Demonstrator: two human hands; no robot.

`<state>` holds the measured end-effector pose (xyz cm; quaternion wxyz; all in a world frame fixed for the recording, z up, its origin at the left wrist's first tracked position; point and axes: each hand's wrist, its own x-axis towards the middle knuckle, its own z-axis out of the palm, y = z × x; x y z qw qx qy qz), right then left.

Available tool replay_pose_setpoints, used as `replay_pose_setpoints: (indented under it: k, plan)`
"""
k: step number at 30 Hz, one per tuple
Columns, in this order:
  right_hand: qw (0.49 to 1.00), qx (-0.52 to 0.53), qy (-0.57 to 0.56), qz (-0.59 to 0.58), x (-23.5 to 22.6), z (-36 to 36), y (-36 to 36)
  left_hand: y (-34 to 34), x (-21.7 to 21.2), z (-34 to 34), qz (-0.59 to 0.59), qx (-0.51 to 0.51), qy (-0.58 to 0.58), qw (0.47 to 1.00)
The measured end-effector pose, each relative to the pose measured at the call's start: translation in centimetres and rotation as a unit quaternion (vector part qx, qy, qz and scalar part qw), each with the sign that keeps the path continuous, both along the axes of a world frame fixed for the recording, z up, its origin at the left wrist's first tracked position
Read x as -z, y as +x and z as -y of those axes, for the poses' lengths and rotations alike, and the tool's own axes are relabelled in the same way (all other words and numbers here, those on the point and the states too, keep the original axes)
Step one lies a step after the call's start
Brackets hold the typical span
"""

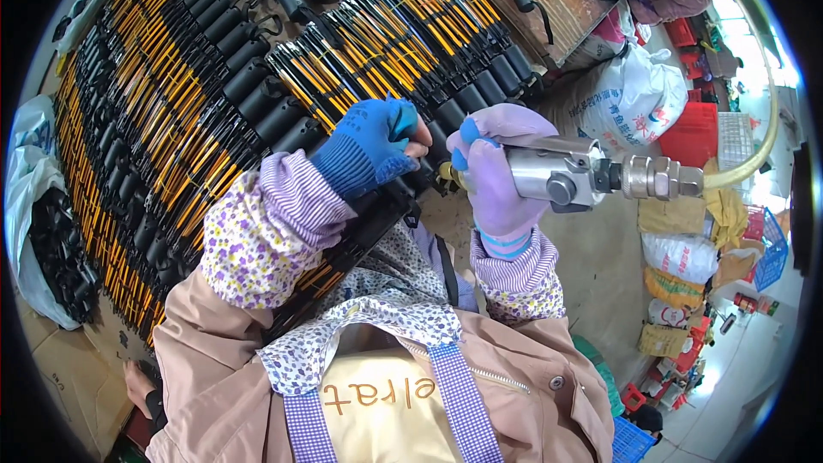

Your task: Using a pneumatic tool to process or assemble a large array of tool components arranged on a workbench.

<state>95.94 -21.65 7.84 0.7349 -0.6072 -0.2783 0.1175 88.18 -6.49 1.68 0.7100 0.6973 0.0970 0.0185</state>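
My left hand (370, 144), in a blue knit glove with bare fingertips, is closed around the black end of a folded umbrella frame (374, 208). Most of that grip is hidden behind the glove. Close by on the right, my right hand (497, 173), in a lilac glove with blue fingertips, wraps round a silver air screwdriver (561, 173). The tool lies level, its brass-coloured nose (447, 173) pointing left at the end of the frame. Just beyond both hands, a row of umbrella frames (386, 30) with orange ribs and black handles lies side by side.
Larger stacks of umbrella frames (163, 111) fill the left side. A pale air hose (763, 150) arcs from the tool along the right. White sacks (633, 96) and red crates (688, 133) stand on the right. Another person's hand (137, 387) shows at lower left.
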Motion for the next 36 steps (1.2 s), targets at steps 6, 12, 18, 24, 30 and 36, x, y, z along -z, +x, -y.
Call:
replay_pose_setpoints:
  k: [6,12,18,24,30,36]
  plan:
    - [0.999,-0.036,-0.001,0.008,0.4,1.1,-0.2,-2.6,-1.1,1.3,0.022,0.005,0.099,0.995]
    - [0.997,-0.047,0.031,-0.056,0.7,0.7,-1.3,-3.6,-0.7,2.5,0.075,-0.032,0.231,0.969]
    - [0.991,-0.059,0.089,-0.075,1.2,0.5,-1.1,-3.8,-0.6,3.4,0.121,-0.026,0.393,0.911]
    - [0.985,-0.067,0.12,-0.106,1.1,0.0,-1.4,-3.9,-0.3,3.9,0.104,-0.024,0.419,0.902]
    - [0.992,-0.05,0.081,-0.088,1.3,-0.3,-1.5,-4.1,-0.3,3.2,0.098,-0.017,0.399,0.912]
    - [0.988,-0.077,0.098,-0.096,1.9,-0.2,-1.6,-4.2,0.8,2.6,0.1,0.027,0.378,0.92]
